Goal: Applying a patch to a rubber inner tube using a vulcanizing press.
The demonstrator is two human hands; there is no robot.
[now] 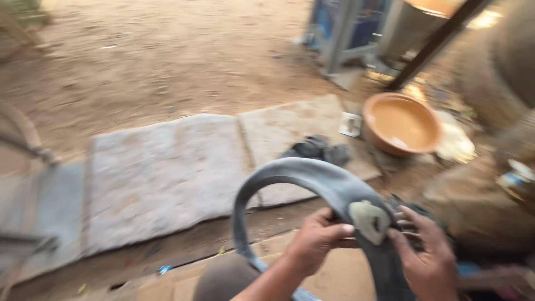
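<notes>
While blurred, both hands (left hand (pixel 317 241), right hand (pixel 426 256)) grip inner tube (pixel 312 175), pale patch (pixel 369 219)

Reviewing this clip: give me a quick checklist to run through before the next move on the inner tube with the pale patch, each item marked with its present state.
1. Left hand on the inner tube beside the patch: ok.
2. Right hand on the tube on the patch's other side: ok; its grip is blurred.
3. Pale patch faces the camera, uncovered: ok.
4. Patch stuck flat all round: cannot tell, blurred.
5. Tube loop lifted off the stone slabs: ok.
6. Orange basin of water apart from the hands: ok.
</notes>
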